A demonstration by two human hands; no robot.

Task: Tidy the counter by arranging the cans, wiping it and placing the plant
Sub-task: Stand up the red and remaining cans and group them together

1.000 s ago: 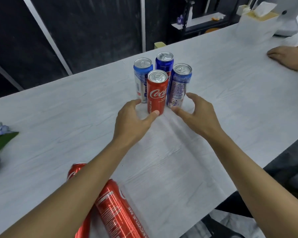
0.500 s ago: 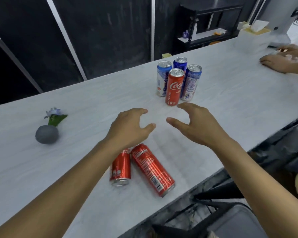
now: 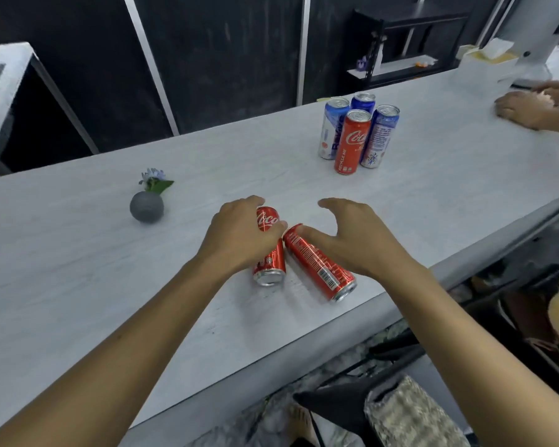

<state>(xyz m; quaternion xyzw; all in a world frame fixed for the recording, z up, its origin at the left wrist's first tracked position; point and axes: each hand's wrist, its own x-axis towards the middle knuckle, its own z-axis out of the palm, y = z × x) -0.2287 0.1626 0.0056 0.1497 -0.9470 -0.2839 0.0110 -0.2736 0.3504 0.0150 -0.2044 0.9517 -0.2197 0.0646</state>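
Two red cans lie on their sides near the front edge of the pale counter. My left hand wraps over the left lying can, fingers curled around its upper part. My right hand hovers over the right lying can, fingers spread, thumb touching the can's top end. Farther back stand an upright red can and three blue cans packed together. A small plant with a bluish flower in a round grey pot sits to the left.
Another person's hands rest on the counter at the far right, near a white tissue box. Dark wall panels run behind the counter. Below the front edge are a dark chair and patterned fabric.
Both hands pulled back from the upright cluster of cans toward me. The left hand came down onto the left lying can; the right hand dropped to the right one.
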